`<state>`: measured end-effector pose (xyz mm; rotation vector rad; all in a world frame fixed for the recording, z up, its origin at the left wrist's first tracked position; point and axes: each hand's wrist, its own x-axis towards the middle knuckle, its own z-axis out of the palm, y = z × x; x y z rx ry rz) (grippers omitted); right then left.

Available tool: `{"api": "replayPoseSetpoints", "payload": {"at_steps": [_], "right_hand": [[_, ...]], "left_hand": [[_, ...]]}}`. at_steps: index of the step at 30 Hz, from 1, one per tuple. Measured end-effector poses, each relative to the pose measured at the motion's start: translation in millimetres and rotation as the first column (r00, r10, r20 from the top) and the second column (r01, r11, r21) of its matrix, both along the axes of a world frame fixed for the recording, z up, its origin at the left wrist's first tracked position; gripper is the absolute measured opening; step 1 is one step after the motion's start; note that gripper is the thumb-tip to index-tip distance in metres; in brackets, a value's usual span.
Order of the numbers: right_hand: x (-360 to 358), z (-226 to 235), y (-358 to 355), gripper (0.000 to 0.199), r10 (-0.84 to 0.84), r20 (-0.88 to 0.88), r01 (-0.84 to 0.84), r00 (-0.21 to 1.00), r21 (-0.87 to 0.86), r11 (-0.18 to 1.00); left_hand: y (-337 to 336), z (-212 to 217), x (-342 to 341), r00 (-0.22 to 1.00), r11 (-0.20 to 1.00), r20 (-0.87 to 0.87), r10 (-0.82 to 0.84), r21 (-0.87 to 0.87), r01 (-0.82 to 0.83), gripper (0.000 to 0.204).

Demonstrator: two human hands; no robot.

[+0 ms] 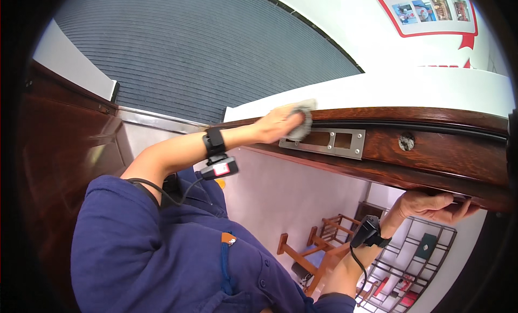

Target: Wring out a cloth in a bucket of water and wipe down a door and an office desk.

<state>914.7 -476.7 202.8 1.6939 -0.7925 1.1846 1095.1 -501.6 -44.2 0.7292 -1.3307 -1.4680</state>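
Observation:
My left hand (276,124) is closed around a grey cloth (303,124), blurred by motion. The cloth lies against the dark brown wooden door frame (448,156), over the left end of a metal strike plate (360,144). Screws and rectangular openings show in that plate. To its right, a round hole (406,141) in the wood has a rough grey filling. At the lower right, my right hand (431,206) grips the near edge of the frame with curled fingers; its fingertips are partly hidden.
A brown wooden door (70,162) stands at the left. Beyond the metal threshold (162,120) lies a ribbed grey mat (216,49). Wooden furniture (318,253) and a dark lattice shelf (415,259) are on the near side. A white wall (431,86) adjoins the frame.

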Motion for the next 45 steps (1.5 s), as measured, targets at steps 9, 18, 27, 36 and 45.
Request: {"api": "replayPoseSetpoints", "payload": {"at_steps": [9, 18, 27, 36, 45], "right_hand": [[-4.4, -16.4, -14.2, 0.054, -0.097, -0.017, 0.097, 0.995, -0.011, 0.995], [-20.7, -0.7, -7.7, 0.05, -0.332, -0.386, 0.252, 0.861, -0.245, 0.936], [-15.8, -8.4, -11.1, 0.052, -0.093, -0.051, 0.088, 0.994, -0.103, 0.991], [-14.2, -0.5, -7.8, 0.049, -0.033, -0.058, 0.027, 0.998, -0.103, 0.994], [-17.3, -9.4, -7.4, 0.047, -0.2, -0.134, 0.174, 0.971, -0.184, 0.967]], "left_hand": [[38.3, -160.6, -24.2, 0.914, 0.954, 0.304, 0.268, 0.045, -0.295, 0.06], [59.4, -8.5, -44.0, 0.943, 0.802, 0.075, 0.324, -0.551, -0.232, 0.067], [57.6, -80.4, -31.7, 0.889, 0.642, 0.173, 0.424, -0.749, -0.161, 0.079], [57.7, -83.2, -6.9, 0.927, 0.831, 0.115, 0.358, -0.491, -0.26, 0.07], [50.5, -125.6, 16.1, 0.891, 0.785, 0.086, 0.446, 0.441, -0.435, 0.024]]}}
